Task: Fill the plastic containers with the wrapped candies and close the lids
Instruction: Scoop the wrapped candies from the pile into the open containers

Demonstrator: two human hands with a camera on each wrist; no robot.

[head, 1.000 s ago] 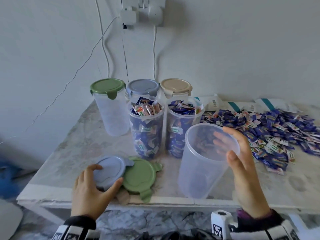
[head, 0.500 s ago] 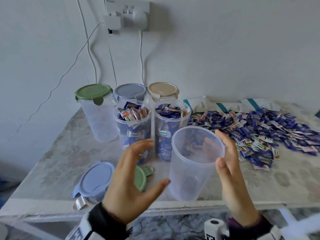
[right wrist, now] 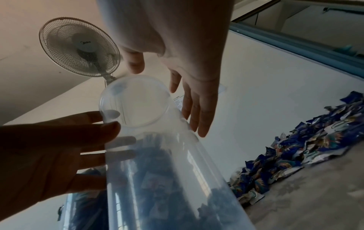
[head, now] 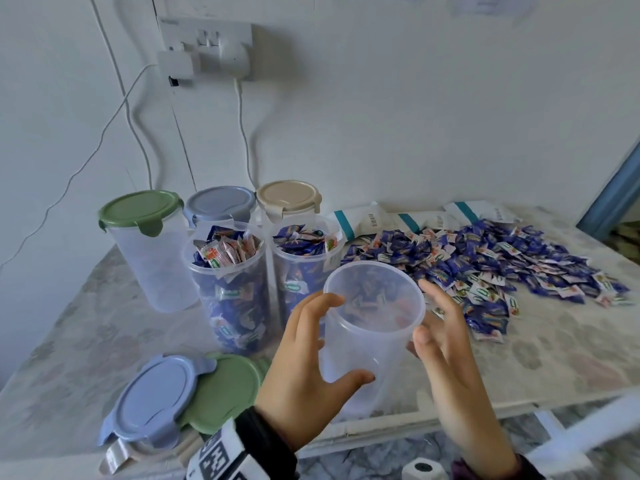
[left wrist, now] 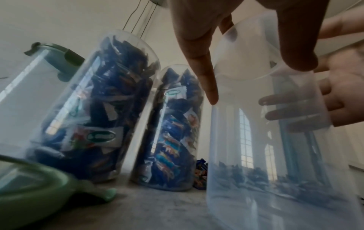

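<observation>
The empty clear plastic container (head: 372, 336) stands lidless at the near edge of the marbled worktop (head: 86, 327), probably drawn there so candies can be swept into it. The left hand (head: 308, 372) wraps it, fingers (head: 323, 303) curled round the far wall and thumb on the near one; the right hand (head: 450, 344) stands beside it, fingers spread and straight, and whether they touch the wall cannot be told. The heap of blue wrapped candies (head: 485, 268) lies just right of it, within that hand's reach. Two lidless containers packed with candies (head: 230, 285) wait behind, likely for the loose blue lid (head: 152, 400) and loose green lid (head: 221, 393) lying overlapped at front left; three lidded containers stand in the back row. The head view alone shows those lids and the back row; the left wrist view shows the packed containers filled to their bases; the right wrist view shows a wall fan (right wrist: 78, 46), unseen elsewhere
</observation>
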